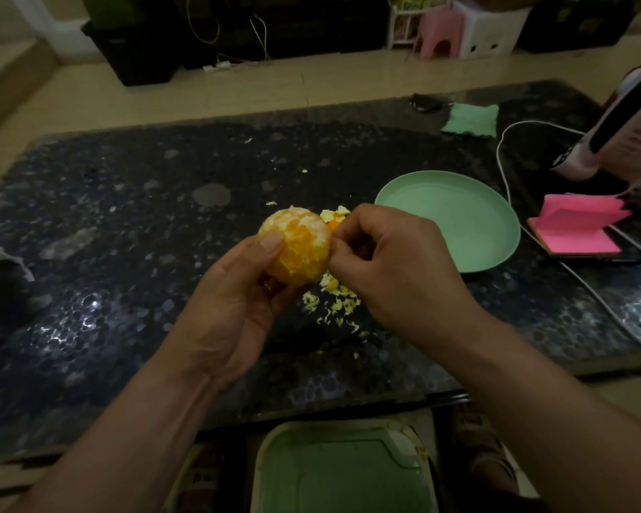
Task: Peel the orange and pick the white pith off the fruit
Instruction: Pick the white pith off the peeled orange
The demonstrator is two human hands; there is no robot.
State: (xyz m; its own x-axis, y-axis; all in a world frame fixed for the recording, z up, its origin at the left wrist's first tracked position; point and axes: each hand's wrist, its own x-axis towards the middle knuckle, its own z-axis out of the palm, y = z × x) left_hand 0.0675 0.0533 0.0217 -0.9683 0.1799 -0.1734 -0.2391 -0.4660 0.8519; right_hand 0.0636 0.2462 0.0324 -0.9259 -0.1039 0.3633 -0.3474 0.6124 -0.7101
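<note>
While the head camera looked down over the dark speckled tabletop, the left hand held the mostly peeled orange above its middle, fingers curled round the fruit with the thumb on its near face. The right hand had its fingers bent tight, tips pinching at the orange's right side; what they nipped was too small to tell. Pith scraps lay on the tabletop just under the hands, with peel pieces just beyond the fruit. A green plate sat to the right, pink sticky notes farther right.
</note>
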